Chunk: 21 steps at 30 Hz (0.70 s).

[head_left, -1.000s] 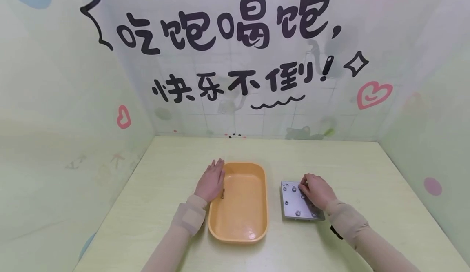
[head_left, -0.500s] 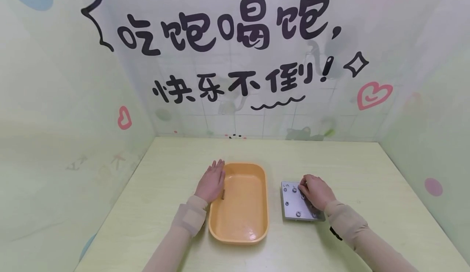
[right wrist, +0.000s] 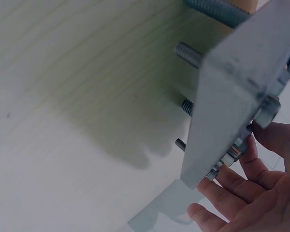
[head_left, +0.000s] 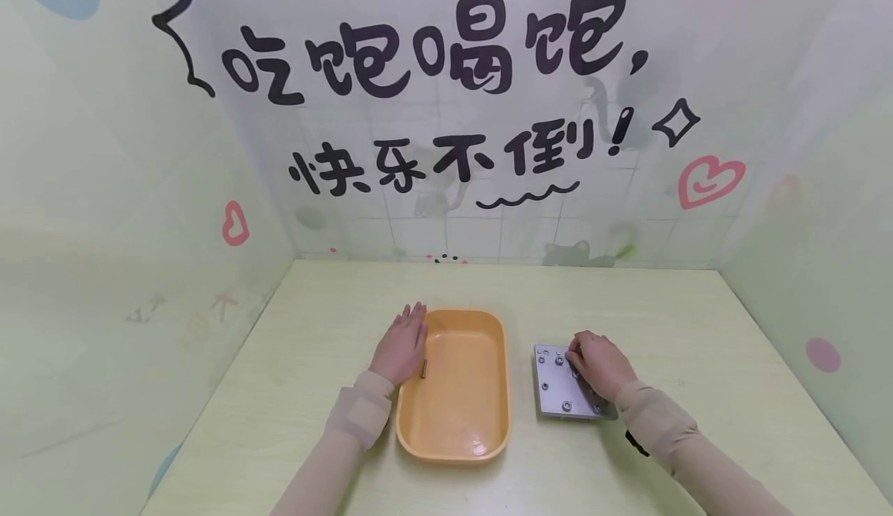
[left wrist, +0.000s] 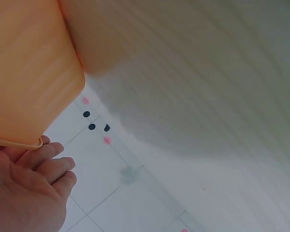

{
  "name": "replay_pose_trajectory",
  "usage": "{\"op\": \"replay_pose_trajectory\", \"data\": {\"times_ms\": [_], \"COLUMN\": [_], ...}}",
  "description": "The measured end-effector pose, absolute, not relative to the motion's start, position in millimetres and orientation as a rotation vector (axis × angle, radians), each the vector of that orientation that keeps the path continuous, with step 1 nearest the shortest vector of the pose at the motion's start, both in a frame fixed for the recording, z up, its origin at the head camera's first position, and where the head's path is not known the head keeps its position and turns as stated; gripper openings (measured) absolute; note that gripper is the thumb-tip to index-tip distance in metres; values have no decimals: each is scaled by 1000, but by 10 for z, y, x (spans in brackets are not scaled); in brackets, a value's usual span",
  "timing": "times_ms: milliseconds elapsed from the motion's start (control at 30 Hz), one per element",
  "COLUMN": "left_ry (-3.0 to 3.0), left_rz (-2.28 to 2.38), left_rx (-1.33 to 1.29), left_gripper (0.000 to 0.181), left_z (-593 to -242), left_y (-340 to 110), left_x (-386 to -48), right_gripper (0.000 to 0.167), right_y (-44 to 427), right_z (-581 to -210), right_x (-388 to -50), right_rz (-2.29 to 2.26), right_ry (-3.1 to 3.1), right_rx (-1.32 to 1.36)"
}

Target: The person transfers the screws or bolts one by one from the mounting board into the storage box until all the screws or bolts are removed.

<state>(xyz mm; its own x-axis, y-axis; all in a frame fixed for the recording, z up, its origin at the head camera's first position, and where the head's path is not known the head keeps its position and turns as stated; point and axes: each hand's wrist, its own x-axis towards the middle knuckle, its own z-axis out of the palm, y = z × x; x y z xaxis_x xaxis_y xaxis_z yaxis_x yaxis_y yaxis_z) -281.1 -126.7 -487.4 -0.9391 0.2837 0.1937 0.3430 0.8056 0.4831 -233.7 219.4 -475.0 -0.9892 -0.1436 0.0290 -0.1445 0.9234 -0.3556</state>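
Note:
An orange plastic tray (head_left: 456, 392) lies on the table, with a small dark metal bolt (head_left: 423, 369) inside by its left wall. My left hand (head_left: 401, 345) rests on the tray's left rim, fingers mostly straight; in the left wrist view the fingers lie along the rim. To the right sits a silver metal plate (head_left: 556, 392) fitted with several bolts, whose threaded ends stick out beneath it in the right wrist view. My right hand (head_left: 601, 361) is over the plate's upper right part, pinching a bolt (right wrist: 250, 129) between thumb and index finger; the hand partly hides it.
The pale wooden table (head_left: 335, 291) is enclosed by printed walls at the back and both sides. A strip of table separates tray and plate. Bolt heads such as one hex bolt (right wrist: 267, 111) stand close around my right fingers.
Almost nothing differs. Both hands, the tray and the plate stay in place; my right fingers shift only very slightly at the bolt.

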Motion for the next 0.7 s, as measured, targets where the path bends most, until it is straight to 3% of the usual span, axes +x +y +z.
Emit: {"op": "replay_pose_trajectory", "data": {"times_ms": [700], "left_ry": [-2874], "left_rz": [-788], "left_rx": [-501], "left_gripper": [47], "left_z": [-4875], "left_y": [-1260], "left_x": [-2800], "right_gripper": [10], "right_y": [2237], "right_z": [-4705], "right_x": [-2343], "right_rz": [500], "right_ry": [-3020], "right_rx": [292]}}
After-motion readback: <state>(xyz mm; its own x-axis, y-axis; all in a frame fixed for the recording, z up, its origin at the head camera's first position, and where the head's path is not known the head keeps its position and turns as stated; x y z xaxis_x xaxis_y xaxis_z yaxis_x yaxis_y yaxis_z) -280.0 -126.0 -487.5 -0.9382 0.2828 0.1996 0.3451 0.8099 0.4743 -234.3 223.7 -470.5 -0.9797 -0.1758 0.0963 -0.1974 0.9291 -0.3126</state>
